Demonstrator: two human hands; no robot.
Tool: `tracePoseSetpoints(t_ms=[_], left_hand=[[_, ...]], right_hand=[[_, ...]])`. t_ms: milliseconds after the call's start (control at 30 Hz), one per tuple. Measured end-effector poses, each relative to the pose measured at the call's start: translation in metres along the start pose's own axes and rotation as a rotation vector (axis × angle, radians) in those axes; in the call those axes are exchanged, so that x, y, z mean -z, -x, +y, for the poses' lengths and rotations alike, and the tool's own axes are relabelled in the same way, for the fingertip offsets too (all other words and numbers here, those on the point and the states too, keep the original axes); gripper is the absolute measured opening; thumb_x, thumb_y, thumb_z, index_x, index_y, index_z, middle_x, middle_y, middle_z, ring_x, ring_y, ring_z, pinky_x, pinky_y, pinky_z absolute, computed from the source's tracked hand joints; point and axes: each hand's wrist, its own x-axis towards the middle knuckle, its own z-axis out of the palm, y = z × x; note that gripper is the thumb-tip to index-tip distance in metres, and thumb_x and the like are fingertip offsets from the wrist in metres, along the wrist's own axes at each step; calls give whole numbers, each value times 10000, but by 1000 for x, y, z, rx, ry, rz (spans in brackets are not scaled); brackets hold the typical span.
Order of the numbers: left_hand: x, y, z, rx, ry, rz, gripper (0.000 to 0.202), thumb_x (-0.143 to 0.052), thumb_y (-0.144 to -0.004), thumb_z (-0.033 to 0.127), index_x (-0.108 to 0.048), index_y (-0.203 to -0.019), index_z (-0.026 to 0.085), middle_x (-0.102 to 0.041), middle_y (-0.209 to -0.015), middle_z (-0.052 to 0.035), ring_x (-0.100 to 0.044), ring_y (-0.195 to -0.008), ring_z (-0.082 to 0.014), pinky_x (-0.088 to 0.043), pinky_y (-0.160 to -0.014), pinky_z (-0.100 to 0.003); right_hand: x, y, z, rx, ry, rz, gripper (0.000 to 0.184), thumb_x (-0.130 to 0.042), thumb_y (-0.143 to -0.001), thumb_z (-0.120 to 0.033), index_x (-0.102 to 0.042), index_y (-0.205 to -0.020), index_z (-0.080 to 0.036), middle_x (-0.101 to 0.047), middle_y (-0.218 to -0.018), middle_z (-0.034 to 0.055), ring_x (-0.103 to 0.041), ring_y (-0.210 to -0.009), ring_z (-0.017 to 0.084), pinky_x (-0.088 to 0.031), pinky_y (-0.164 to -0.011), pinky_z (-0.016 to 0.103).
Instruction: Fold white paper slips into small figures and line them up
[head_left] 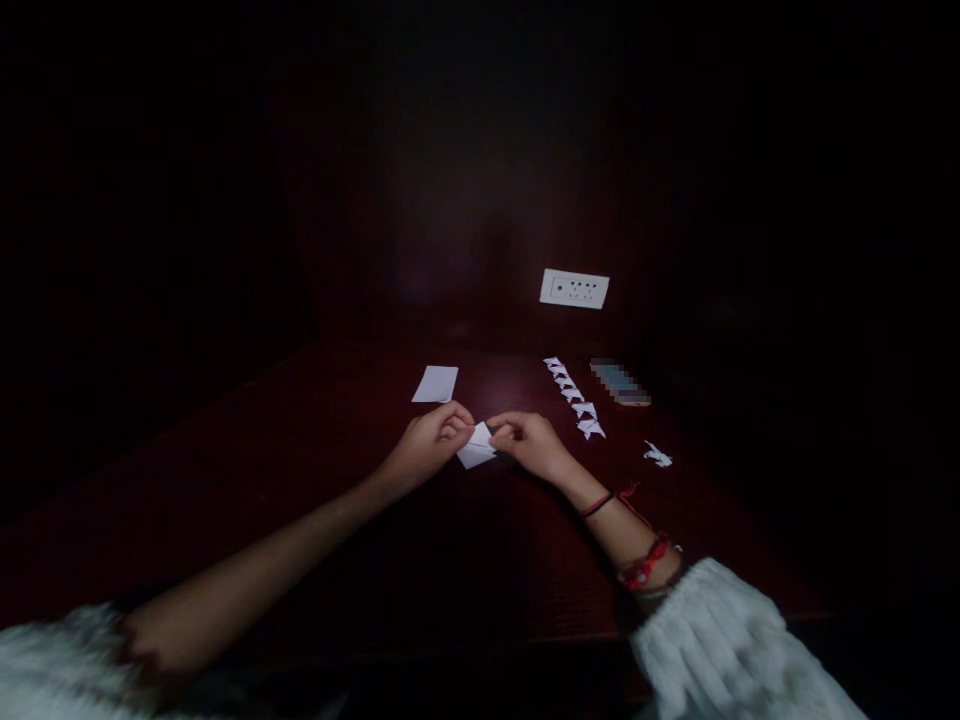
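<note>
Between my two hands is a small white sheet of paper, partly folded, with crease lines and pointed corners. My left hand pinches its left edge between thumb and fingers. On the opposite side, my right hand grips the right edge with thumb and forefinger. Beyond my left hand lies a flat stack of white paper. To the right of my right hand, several small folded paper pieces form a slanting row on the dark red table.
A phone, its screen blurred out, lies right of the row. Nearer to me is a little heap of white paper scraps. A white wall socket sits on the dark panel behind the table. The surroundings are very dark.
</note>
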Motion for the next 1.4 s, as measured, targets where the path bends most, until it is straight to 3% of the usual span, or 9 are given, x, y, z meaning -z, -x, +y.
tracePoseSetpoints(t_ms=[200, 300, 400, 533, 667, 900, 1133, 1400], left_hand=[[3, -1, -10, 44, 100, -245, 274, -441, -763, 321, -395, -993, 180, -527, -762, 11, -514, -631, -101, -395, -534, -195], [3, 1, -15, -22, -57, -315, 296, -481, -742, 278, -386, -1009, 190, -535, -734, 23, -513, -627, -102, -390, -564, -205], [1, 2, -16, -144, -300, -287, 219, -472, -748, 257, -436, -953, 190, -522, -759, 13, -497, -703, -121, -378, -636, -232], [0, 2, -14, -295, -492, -307, 151, -460, -761, 255, -489, -895, 193, -493, -915, -13, -457, -849, -146, -345, -743, -258], [3, 2, -15, -378, -552, -423, 155, -393, -806, 237, -527, -872, 201, -519, -882, -5, -470, -838, -136, -335, -761, -249], [11, 4, -15, -405, -580, -479, 182, -417, -802, 252, -535, -937, 225, -540, -889, -2, -491, -830, -134, -347, -743, -230], [15, 3, -9, -417, -563, -466, 231, -442, -794, 235, -491, -1019, 242, -521, -1007, 6, -452, -932, -147, -327, -802, -249], [20, 6, -1, -414, -602, -495, 201, -405, -817, 278, -518, -980, 243, -541, -992, 12, -460, -926, -146, -316, -802, -252]], right_hand=[[2, -1, 5, -70, 35, 2, 206, -526, -649, -138, -568, -850, -141, -549, -567, -22, -489, -495, 68, -379, -499, 176], [2, 1, 7, -133, 85, -37, 289, -554, -623, -131, -535, -910, -156, -531, -525, -42, -483, -470, 67, -366, -470, 166], [3, 4, 5, -158, 166, -112, 303, -562, -614, -122, -539, -912, -170, -523, -503, -51, -482, -464, 64, -357, -465, 159], [6, 6, 0, -81, 326, -160, 215, -569, -619, -158, -603, -829, -186, -562, -574, -32, -491, -513, 64, -352, -492, 162], [11, 8, -4, -2, 422, -200, 179, -530, -666, -171, -635, -811, -175, -598, -661, -8, -511, -577, 71, -363, -545, 166], [13, 11, -8, 363, 554, -377, 184, -545, -701, -219, -637, -856, -182, -592, -787, 23, -520, -720, 96, -365, -670, 177], [9, 14, -11, 371, 613, -383, 188, -541, -706, -213, -629, -860, -153, -574, -824, 45, -514, -759, 110, -365, -694, 188], [15, 18, -13, 357, 647, -400, 238, -528, -713, -242, -590, -928, -163, -538, -836, 41, -494, -761, 116, -355, -688, 203]])
